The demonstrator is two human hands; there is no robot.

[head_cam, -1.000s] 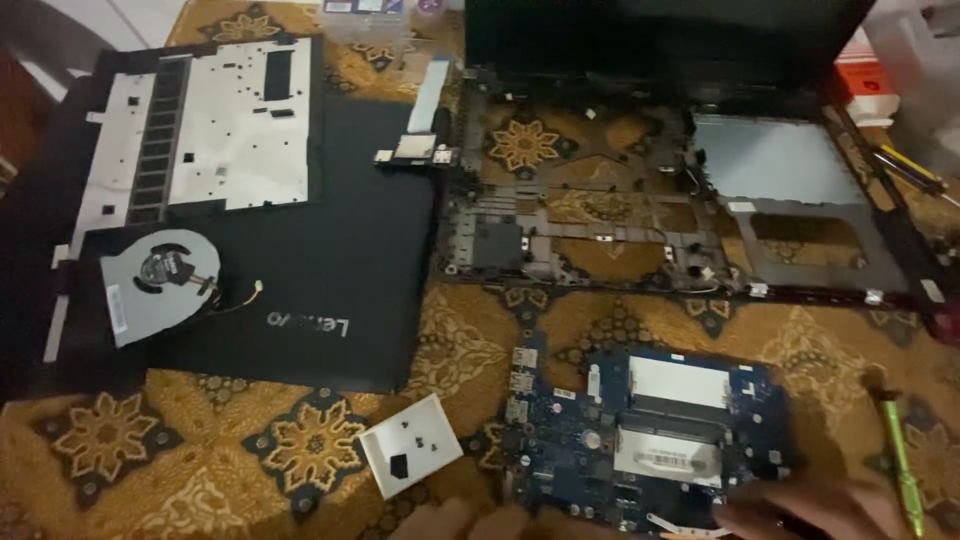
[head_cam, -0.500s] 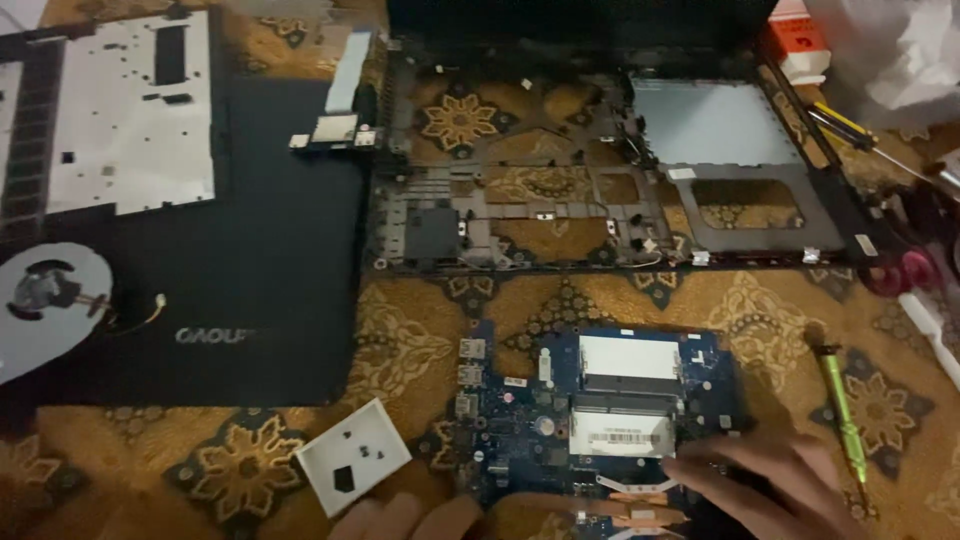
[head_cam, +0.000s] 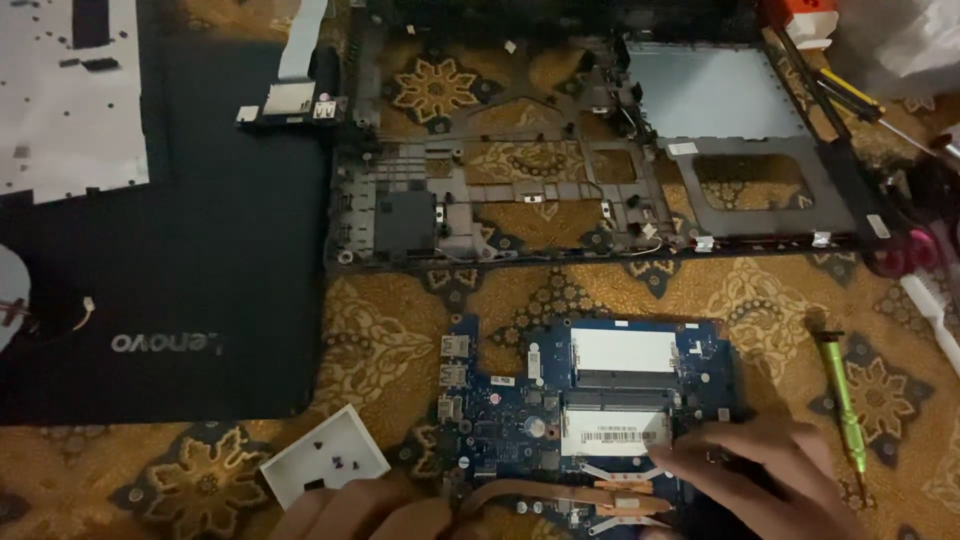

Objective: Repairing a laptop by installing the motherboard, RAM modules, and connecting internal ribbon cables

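Patterned brown-and-gold cloth (head_cam: 400, 330) covering the surface on which everything lies. Far above the fingers, a stripped black laptop base frame (head_cam: 600, 160), the cloth visible through its openings and a grey panel (head_cam: 715, 95) seated in its upper right bay. Up and to the left of the left hand, a black laptop lid (head_cam: 200, 260), face down, with a pale perforated metal plate (head_cam: 65, 100) resting on its upper left corner. Directly beneath and just above both hands, the blue motherboard (head_cam: 590, 400), flat on the cloth, carrying two white-labelled memory modules (head_cam: 620, 390) one above the other and, along its lower edge, a copper heat pipe (head_cam: 570, 495). Right hand (head_cam: 760, 475), entering from the lower right, fingers (head_cam: 690, 455) extended and loosely spread, tips resting on the board's lower right area beside the lower module; no object is enclosed. Left hand (head_cam: 355, 515), only partly in view at the bottom edge, fingers curled, touching the left end of the heat pipe; whether it pinches the pipe cannot be told. Just above the left hand, a small white square tray (head_cam: 325, 460) holding a few dark screws. To the right of the right hand, apart from it, a green-handled screwdriver (head_cam: 840, 400) lying roughly upright. Far up and left, a small connector board (head_cam: 290, 100) with a flat ribbon cable (head_cam: 300, 30).
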